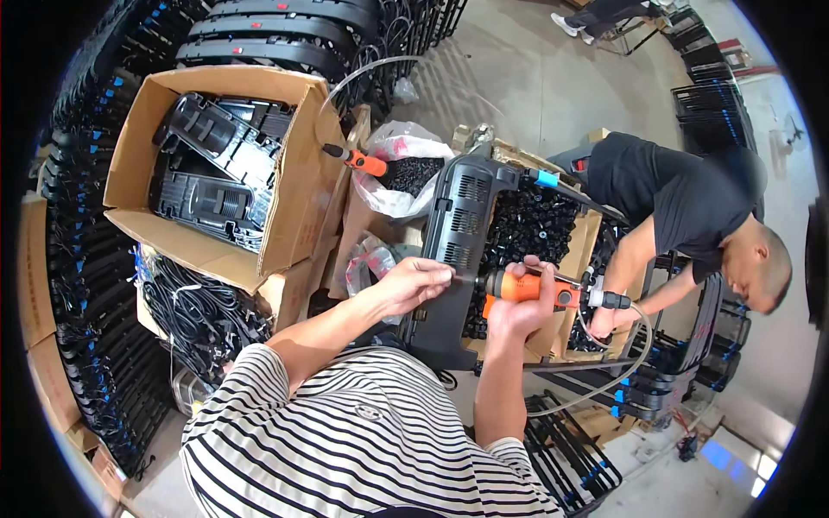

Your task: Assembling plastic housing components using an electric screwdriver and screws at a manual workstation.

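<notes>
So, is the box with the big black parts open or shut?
Open: no flap covers the box, and the black parts show inside.

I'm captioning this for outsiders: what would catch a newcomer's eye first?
Probably the orange tool gripped in the right hand, just right of centre. Next, the open cardboard box of black plastic parts at upper left, and the co-worker bending over at the right.
</notes>
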Available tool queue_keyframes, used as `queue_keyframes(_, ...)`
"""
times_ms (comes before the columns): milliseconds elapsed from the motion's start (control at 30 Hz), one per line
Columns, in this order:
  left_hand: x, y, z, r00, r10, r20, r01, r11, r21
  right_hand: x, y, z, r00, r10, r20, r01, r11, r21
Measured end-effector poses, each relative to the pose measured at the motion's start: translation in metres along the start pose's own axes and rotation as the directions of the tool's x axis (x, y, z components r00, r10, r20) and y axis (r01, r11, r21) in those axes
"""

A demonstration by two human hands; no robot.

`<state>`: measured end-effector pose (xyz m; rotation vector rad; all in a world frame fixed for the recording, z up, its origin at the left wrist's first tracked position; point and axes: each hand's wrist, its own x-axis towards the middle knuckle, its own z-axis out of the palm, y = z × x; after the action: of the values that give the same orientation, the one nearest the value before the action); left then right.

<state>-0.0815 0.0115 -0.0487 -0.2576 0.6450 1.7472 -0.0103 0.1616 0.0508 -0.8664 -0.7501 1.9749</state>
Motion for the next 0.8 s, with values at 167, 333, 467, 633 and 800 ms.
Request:
queue_keyframes(167, 0.004, 0.003, -0.007, 0.99, -0.009, -0.139, 0.01, 1.0, 0.013, 0.02, 0.029, 0.005, 0.997, -0.055, 0.054, 0.055, 0.998, -0.003)
queue_keyframes(333, 0.002, -0.01, -0.047, 0.927, 0.322, -0.191, 0.048, 0.404, 0.914, 0.023, 0.05, 0.0, 0.954, -0.18, 0.239, 0.202, 0.977, -0.069)
queue_keyframes(467, 0.005, -0.021, -0.057, 0.939, 0.32, -0.128, 0.046, 0.254, 0.966, 0.011, 0.061, -0.004, 0.884, -0.232, 0.405, 0.316, 0.936, -0.154)
queue_keyframes(633, 0.006, -0.024, -0.065, 0.94, 0.312, -0.141, 0.034, 0.324, 0.946, -0.003, 0.067, -0.003, 0.851, -0.236, 0.469, 0.368, 0.906, -0.212)
queue_keyframes(800, 0.005, -0.025, -0.064, 0.941, 0.303, -0.147, 0.024, 0.376, 0.926, -0.008, 0.071, -0.001, 0.843, -0.223, 0.489, 0.37, 0.901, -0.227)
